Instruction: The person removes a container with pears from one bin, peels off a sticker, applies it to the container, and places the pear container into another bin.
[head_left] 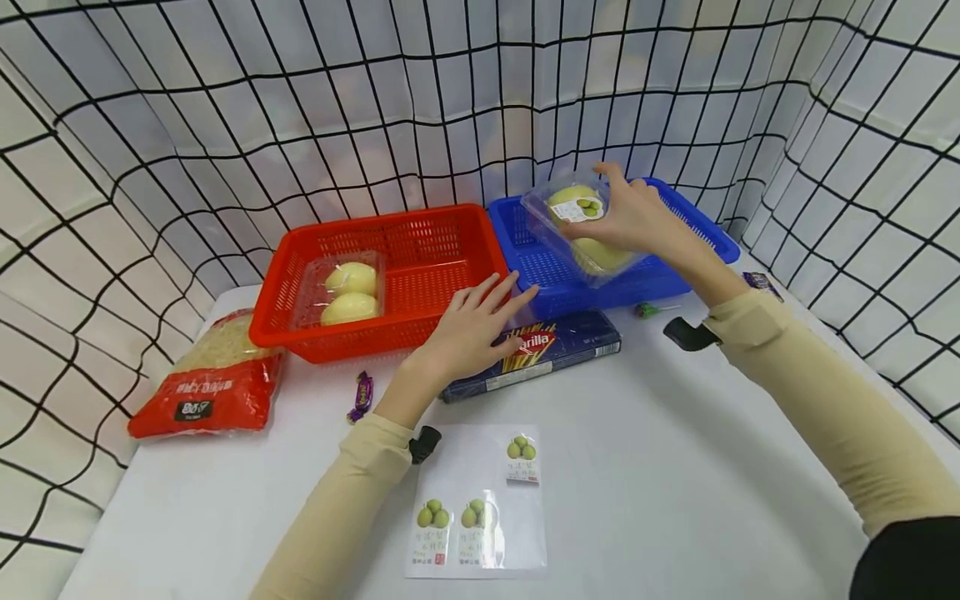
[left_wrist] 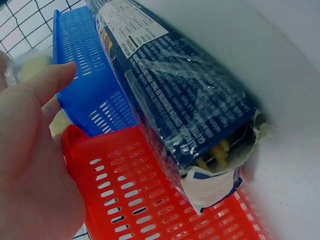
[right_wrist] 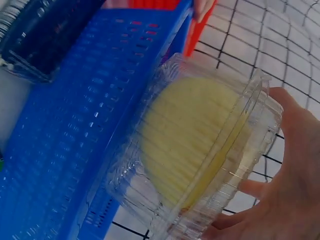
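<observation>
On the white desk point(head_left: 712, 467), at the far left, a red bag point(head_left: 206, 387) with a yellowish upper part is lying beside the red basket point(head_left: 390, 336). In its left half, this basket is holding a clear box point(head_left: 311, 287) with two pale yellow fruits point(head_left: 349, 308). In front of the basket, a purple candy point(head_left: 362, 395) is lying. The left hand point(head_left: 472, 327) is hovering near the basket's right front corner, over one end of the pasta box point(head_left: 573, 343); its grip is being spread, and one cannot tell if it is touching either thing. Nearer to the front, a pale sheet point(head_left: 465, 458) is lying, carrying three pear stickers point(head_left: 521, 458). The dark blue pasta box is lying in front of both baskets, and its torn end is showing some yellow sticks point(left_wrist: 217, 152) in the left wrist view. Over the blue basket point(head_left: 637, 289), the labelled box point(head_left: 558, 242) is hanging tilted, also containing two pale yellow fruits; the right hand point(head_left: 637, 212) is pinching it with its grip. Whether this box is touching the basket, one cannot tell. A small green object point(head_left: 647, 310) is lying just in front of the blue basket, and a dark wrapper point(head_left: 761, 283) is lying farther right, near the black net point(head_left: 840, 332).
</observation>
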